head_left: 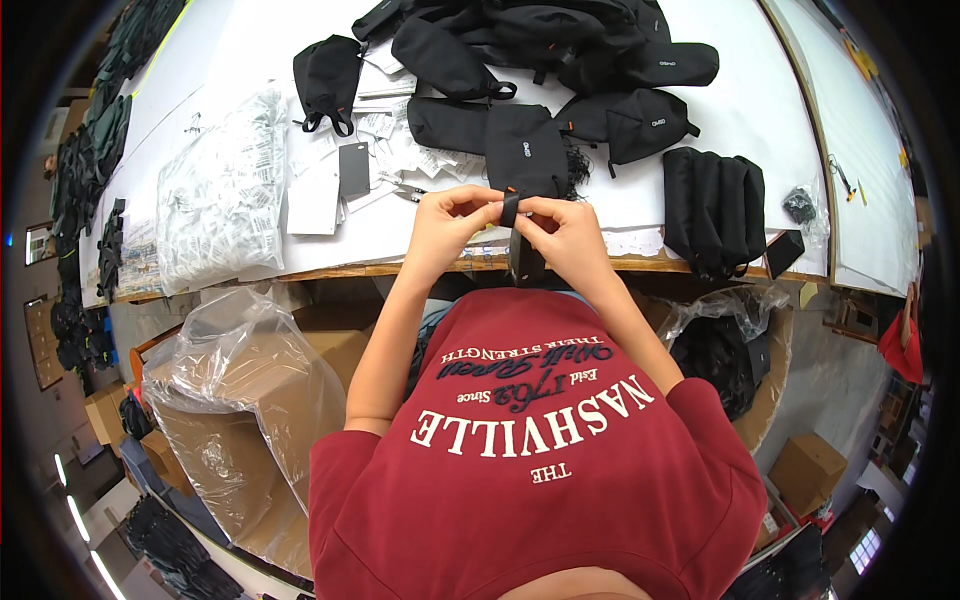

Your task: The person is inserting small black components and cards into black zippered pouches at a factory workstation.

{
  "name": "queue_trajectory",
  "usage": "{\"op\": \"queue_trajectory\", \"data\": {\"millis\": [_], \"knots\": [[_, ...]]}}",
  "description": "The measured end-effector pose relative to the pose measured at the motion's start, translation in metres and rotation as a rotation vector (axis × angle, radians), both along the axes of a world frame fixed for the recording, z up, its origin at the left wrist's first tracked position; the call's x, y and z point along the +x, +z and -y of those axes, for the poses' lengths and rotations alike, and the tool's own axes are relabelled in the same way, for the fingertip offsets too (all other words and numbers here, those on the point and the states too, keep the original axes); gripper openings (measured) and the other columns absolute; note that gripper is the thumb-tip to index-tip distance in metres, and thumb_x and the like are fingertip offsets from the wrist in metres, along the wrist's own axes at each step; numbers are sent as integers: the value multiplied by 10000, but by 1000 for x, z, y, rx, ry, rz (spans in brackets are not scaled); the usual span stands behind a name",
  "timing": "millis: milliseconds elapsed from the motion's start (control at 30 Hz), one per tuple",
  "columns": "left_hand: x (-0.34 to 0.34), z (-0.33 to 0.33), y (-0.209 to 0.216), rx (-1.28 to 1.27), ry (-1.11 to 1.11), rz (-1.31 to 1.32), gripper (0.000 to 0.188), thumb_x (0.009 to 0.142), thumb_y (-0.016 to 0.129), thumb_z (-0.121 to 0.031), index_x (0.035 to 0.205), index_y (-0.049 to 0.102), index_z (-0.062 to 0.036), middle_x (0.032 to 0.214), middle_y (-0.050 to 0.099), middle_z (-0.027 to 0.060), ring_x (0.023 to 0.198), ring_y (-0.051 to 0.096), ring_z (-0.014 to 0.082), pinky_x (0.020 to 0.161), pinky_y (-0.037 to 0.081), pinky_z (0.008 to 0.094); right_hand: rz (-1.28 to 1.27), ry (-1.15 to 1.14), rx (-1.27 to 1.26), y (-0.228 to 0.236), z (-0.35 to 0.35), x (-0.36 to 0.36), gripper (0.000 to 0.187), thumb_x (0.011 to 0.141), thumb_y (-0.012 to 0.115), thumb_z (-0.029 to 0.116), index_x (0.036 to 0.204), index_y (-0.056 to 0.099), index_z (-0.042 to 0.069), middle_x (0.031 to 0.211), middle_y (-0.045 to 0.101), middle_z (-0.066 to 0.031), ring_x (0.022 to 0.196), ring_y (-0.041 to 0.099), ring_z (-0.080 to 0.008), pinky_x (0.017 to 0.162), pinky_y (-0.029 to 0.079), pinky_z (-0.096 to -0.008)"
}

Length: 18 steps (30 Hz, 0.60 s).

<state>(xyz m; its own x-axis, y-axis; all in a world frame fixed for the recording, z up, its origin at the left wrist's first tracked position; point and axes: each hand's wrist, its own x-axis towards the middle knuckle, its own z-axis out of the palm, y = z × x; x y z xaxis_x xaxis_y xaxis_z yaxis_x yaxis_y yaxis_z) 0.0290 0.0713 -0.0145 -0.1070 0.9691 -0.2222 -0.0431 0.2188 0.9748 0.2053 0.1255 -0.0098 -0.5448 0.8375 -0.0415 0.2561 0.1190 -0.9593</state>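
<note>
Both my hands meet at the table's near edge, in front of my body. With thumb and fingers pinched, my left hand grips one side of a short black strap loop. My right hand pinches the loop's other side. The loop is at the near end of a flat black fabric pouch, which lies on the table with a small orange tab near the loop. A dark strip hangs below my fingers. Black cords bunch beside the pouch. What my fingertips cover is hidden.
More black pouches are heaped at the back. White tags and a dark card lie left, beside a clear bag of labels. Stacked black pouches stand right. A plastic-lined cardboard box is below left.
</note>
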Motion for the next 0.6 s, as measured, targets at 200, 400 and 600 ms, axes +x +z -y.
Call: {"op": "queue_trajectory", "data": {"millis": [200, 400, 600], "knots": [[6, 3, 14, 225, 344, -17, 95, 857, 654, -79, 915, 650, -4, 844, 640, 19, 666, 517, 48, 614, 425, 195, -364, -28, -441, 15, -7, 9, 152, 866, 627, 80, 993, 554, 39, 712, 569, 22, 660, 525, -38, 605, 406, -179], [12, 13, 32, 239, 204, 218, 114, 880, 630, -115, 943, 630, -19, 713, 607, 3, 607, 506, 36, 572, 399, 181, -403, 11, -421, 41, -13, 25, 99, 868, 616, 109, 947, 562, 85, 748, 607, 3, 604, 467, -9, 505, 304, -166], [24, 13, 49, 137, 147, 150, 133, 868, 643, -86, 957, 643, 14, 769, 638, 8, 576, 452, -19, 489, 318, 151, -506, 3, -334, 34, -5, 13, 74, 874, 589, 57, 944, 567, 64, 792, 641, -27, 620, 505, -13, 526, 336, -155]]}}
